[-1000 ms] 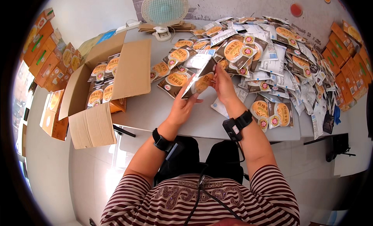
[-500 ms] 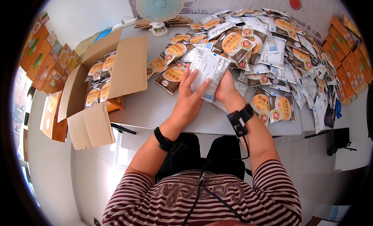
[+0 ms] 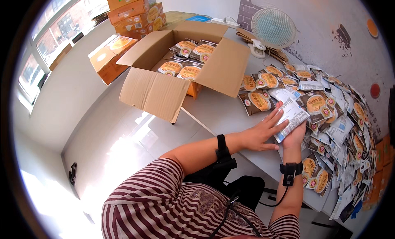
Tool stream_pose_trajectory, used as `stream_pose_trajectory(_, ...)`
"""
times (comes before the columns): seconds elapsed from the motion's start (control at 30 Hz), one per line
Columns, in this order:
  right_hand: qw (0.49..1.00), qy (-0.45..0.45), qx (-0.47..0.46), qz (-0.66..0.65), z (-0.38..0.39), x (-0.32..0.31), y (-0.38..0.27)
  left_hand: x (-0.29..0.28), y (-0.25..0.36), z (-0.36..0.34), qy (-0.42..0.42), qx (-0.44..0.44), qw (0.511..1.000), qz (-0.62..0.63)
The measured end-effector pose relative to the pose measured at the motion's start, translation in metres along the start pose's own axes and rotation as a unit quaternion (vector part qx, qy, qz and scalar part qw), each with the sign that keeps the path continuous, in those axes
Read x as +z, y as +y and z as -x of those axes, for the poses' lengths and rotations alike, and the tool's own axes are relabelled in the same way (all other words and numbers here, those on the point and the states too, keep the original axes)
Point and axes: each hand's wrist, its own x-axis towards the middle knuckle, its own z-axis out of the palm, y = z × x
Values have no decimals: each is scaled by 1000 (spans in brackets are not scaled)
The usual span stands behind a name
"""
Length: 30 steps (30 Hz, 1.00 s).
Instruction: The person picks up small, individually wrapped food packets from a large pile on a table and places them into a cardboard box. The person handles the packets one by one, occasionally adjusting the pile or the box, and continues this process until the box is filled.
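Note:
My right hand [image 3: 295, 137] holds a small stack of flat sachets [image 3: 293, 117] from below and the right, white printed back facing up. The fingers of my left hand [image 3: 263, 134] are stretched out and lie against the left side of that stack; its thumb stands apart. Just beyond my hands lie brown sachets [image 3: 258, 101] with an orange bowl picture. A large heap of such sachets [image 3: 343, 115] spreads to the right, some showing brown fronts, others silver-white backs. To the left stands an open cardboard box [image 3: 142, 83] with sachets [image 3: 190, 71] laid in it face up.
An orange carton [image 3: 110, 60] stands beyond the box's left side, and more orange cartons [image 3: 133, 23] are stacked behind it. A desk fan [image 3: 273, 29] stands at the back near folded cardboard. The grey table's front edge [image 3: 214, 134] runs between me and the box.
The view has swung left, bringing the box nearer the middle. The stack remains in my right hand, while my left fingers have flattened and shifted toward its left edge.

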Motion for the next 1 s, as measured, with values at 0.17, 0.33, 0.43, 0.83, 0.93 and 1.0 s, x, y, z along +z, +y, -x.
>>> stream_pose_trajectory(0.17,998,50,-10,38,-5,-8,-3,9,-4,-2,9,-46,995,88)
stream_pose_trajectory(0.33,992,85,-15,97,0,0,0,17,-5,-19,16,-181,974,138)
stream_pose_trajectory(0.43,989,-49,-18,140,5,-2,-1,16,-2,-24,77,-193,958,198)
stream_pose_trajectory(0.83,971,-227,1,71,15,18,-20,-110,65,-1,117,-317,605,721)
stream_pose_trajectory(0.93,974,-220,16,43,9,9,-19,-155,76,14,138,-324,645,678)
stream_pose_trajectory(1.0,978,-207,7,38,11,6,-21,-181,67,16,181,-315,694,622)
